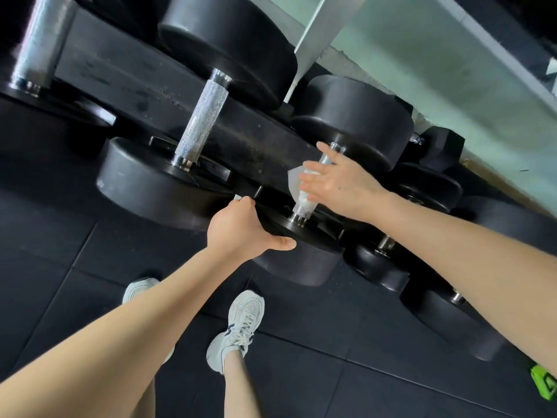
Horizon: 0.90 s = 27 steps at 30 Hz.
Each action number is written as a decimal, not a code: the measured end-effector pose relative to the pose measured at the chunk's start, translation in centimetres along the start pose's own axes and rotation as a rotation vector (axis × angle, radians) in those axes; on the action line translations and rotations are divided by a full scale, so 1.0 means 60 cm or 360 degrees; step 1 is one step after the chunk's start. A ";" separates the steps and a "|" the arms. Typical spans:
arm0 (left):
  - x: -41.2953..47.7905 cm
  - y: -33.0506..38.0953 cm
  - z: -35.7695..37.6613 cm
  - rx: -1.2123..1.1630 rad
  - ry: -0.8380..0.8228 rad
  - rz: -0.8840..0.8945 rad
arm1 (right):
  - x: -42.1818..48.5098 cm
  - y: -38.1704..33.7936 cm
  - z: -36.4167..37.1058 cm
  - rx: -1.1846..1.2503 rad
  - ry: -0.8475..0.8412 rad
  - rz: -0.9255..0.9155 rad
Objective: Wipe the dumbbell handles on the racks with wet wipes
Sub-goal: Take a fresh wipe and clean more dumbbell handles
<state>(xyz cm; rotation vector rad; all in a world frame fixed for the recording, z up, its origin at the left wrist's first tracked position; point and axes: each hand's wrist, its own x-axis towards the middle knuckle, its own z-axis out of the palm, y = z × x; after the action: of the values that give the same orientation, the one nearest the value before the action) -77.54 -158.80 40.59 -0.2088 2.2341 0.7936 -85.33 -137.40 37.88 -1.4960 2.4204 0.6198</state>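
Just limp white wipe (294, 180) on knurled handle (303, 208)

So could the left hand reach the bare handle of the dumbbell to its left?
Probably yes: that handle lies uncovered, nothing crosses the path, and the left hand only grips a weight nearby.

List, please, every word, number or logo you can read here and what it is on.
None is readable.
On the green object: dark marking, cropped and blurred, unreadable.
On the white shoe: dark side mark, too blurred to read.
On the dumbbell head: no number visible.
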 end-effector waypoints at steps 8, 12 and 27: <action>0.000 0.005 -0.004 0.0086 -0.0019 -0.0014 | -0.015 -0.053 0.001 0.0396 0.0013 0.0262; 0.002 0.003 -0.003 0.0098 0.0004 -0.0009 | -0.003 0.006 -0.009 0.0451 -0.0066 0.0199; -0.001 -0.004 0.003 -0.0001 0.0016 -0.0033 | -0.004 0.028 -0.019 0.0463 -0.0213 0.0194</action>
<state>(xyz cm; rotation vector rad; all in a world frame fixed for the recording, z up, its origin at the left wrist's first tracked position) -77.31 -158.89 40.40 -0.2368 2.2378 0.7835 -86.70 -137.10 39.39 -1.1624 2.3879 0.3575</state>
